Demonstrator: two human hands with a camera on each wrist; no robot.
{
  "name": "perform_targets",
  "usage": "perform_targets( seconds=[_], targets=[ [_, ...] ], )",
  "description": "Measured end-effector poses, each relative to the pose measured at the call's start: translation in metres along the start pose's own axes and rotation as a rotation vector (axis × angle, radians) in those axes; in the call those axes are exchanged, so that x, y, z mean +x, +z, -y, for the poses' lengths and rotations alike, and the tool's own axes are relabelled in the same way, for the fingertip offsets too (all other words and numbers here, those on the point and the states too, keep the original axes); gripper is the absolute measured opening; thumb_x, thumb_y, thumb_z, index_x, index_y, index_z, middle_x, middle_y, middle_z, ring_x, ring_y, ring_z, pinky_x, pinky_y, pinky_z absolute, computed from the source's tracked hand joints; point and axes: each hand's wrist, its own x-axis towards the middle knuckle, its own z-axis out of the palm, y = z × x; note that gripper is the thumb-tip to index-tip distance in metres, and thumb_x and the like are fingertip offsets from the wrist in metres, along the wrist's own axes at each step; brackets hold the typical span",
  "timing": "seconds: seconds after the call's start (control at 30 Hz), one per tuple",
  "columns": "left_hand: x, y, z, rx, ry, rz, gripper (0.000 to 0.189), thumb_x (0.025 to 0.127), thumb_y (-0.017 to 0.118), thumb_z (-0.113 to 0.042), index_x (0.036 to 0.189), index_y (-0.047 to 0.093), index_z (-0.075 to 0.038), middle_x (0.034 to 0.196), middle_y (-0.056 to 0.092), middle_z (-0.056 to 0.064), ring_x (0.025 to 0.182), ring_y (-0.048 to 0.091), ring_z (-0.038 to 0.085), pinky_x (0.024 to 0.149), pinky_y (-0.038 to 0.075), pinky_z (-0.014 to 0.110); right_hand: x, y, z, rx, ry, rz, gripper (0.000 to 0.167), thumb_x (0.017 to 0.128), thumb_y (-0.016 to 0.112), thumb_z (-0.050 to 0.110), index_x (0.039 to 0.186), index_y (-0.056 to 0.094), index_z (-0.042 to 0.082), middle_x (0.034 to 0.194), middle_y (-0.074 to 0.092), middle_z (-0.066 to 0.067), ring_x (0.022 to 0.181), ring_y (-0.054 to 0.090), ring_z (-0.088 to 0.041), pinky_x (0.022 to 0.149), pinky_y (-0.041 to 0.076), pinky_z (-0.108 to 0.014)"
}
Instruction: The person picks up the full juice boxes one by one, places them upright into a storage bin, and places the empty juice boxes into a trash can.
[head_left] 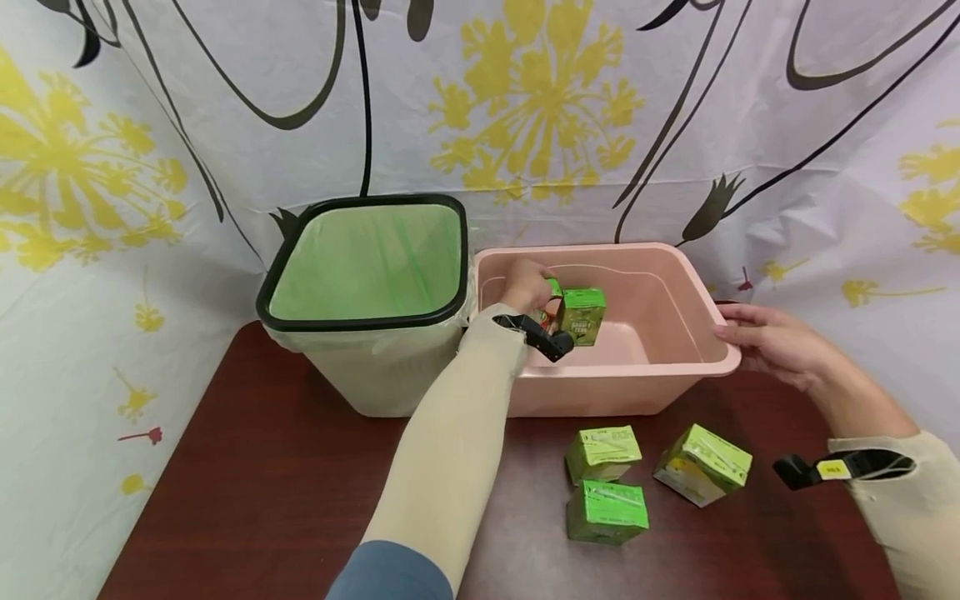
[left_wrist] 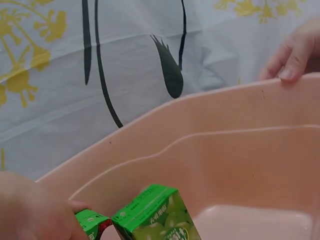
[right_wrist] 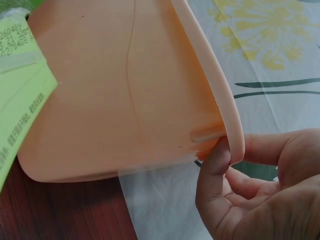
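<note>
My left hand (head_left: 528, 283) reaches down into a pink plastic tub (head_left: 592, 392) and grips a small juice carton (left_wrist: 91, 223) with a green top and some red on its side. The fingers are partly hidden in both views. Beside it in the tub stands a green juice carton (head_left: 582, 317) with fruit pictured on its front. At the tub's right end, my right hand (head_left: 780, 342) pinches the rim (right_wrist: 232, 120) between thumb and fingers, as the right wrist view plainly shows.
Left of the tub stands a pale bin (head_left: 360, 367) with a black rim and a green inside. Three green cartons lie on the dark table in front: one at the back (head_left: 603, 454), another nearer (head_left: 607, 510), a third tilted (head_left: 703, 465). A patterned curtain (head_left: 540, 125) hangs behind.
</note>
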Motion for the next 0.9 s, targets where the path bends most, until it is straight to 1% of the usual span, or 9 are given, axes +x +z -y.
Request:
perform_targets(
  seconds=[0.07,0.17,0.27,0.37,0.5,0.57,0.7,0.77,0.9],
  targets=[
    [-0.001,0.0,0.002,0.063,0.017,-0.013,0.061,0.084,0.05,0.022,0.127,0.073,-0.013,0.13,0.069,-0.003,0.046,0.014,0.01,0.046,0.016,0.024,0.0,0.0,0.0,0.0,0.001,0.005,0.035,0.106,0.045,-0.002,0.109,0.07,0.023,0.1,0.071,-0.001,0.087,0.071,-0.014,0.07,0.06,-0.029],
    [-0.001,0.002,0.005,0.1,0.024,-0.034,0.058,0.084,0.053,0.02,0.126,0.074,-0.013,0.128,0.07,-0.004,0.046,0.02,0.01,0.045,0.017,0.023,0.001,0.001,-0.001,0.006,-0.001,0.013,0.036,0.106,0.045,-0.002,0.11,0.071,0.023,0.101,0.071,-0.001,0.088,0.071,-0.015,0.07,0.06,-0.029],
    [-0.002,0.002,0.01,0.15,0.053,-0.01,0.061,0.084,0.051,0.022,0.127,0.074,-0.014,0.13,0.069,-0.004,0.05,0.024,0.011,0.046,0.018,0.024,0.002,0.002,-0.001,0.007,-0.002,0.012,0.036,0.106,0.045,-0.002,0.109,0.071,0.023,0.101,0.071,-0.002,0.087,0.071,-0.015,0.069,0.06,-0.03],
    [-0.004,0.002,0.014,0.203,0.098,0.043,0.062,0.084,0.051,0.023,0.13,0.072,-0.014,0.134,0.067,-0.003,0.063,0.035,0.012,0.048,0.022,0.024,0.002,0.003,0.0,0.002,-0.001,0.01,0.035,0.106,0.046,-0.002,0.109,0.071,0.023,0.1,0.071,-0.002,0.087,0.071,-0.015,0.069,0.06,-0.03],
    [-0.008,0.001,0.018,0.205,0.129,0.079,0.056,0.087,0.055,0.019,0.132,0.069,-0.011,0.134,0.065,0.002,0.089,0.049,0.015,0.051,0.032,0.023,0.003,0.004,0.0,-0.008,0.002,0.008,0.034,0.106,0.046,-0.001,0.109,0.07,0.023,0.101,0.07,-0.001,0.087,0.071,-0.015,0.069,0.06,-0.029],
    [-0.009,0.0,0.019,0.197,0.12,0.081,0.052,0.088,0.055,0.018,0.13,0.069,-0.01,0.13,0.066,0.004,0.089,0.052,0.017,0.052,0.034,0.023,0.004,0.005,0.0,-0.013,0.004,0.008,0.034,0.106,0.046,-0.001,0.109,0.07,0.023,0.101,0.07,-0.001,0.087,0.071,-0.015,0.069,0.06,-0.029],
    [-0.009,-0.001,0.02,0.251,0.085,0.056,0.043,0.086,0.058,0.017,0.117,0.073,-0.01,0.116,0.069,0.003,0.08,0.051,0.017,0.052,0.035,0.024,0.004,0.004,-0.001,-0.006,0.001,0.013,0.035,0.106,0.046,-0.002,0.109,0.07,0.023,0.101,0.071,-0.001,0.087,0.071,-0.015,0.069,0.06,-0.03],
    [-0.009,-0.001,0.02,0.272,0.066,0.04,0.043,0.086,0.059,0.016,0.116,0.073,-0.011,0.115,0.069,0.002,0.078,0.052,0.018,0.052,0.035,0.025,0.004,0.004,-0.001,-0.001,0.001,0.014,0.035,0.106,0.045,-0.002,0.109,0.07,0.023,0.101,0.071,-0.001,0.087,0.071,-0.015,0.069,0.06,-0.03],
    [-0.01,-0.002,0.021,0.253,0.066,0.028,0.047,0.09,0.056,0.014,0.126,0.07,-0.013,0.125,0.067,0.0,0.093,0.059,0.017,0.06,0.04,0.025,0.004,0.005,-0.001,0.001,0.006,0.014,0.035,0.106,0.046,-0.002,0.109,0.071,0.023,0.101,0.071,-0.001,0.088,0.071,-0.015,0.07,0.06,-0.03]
  ],
)
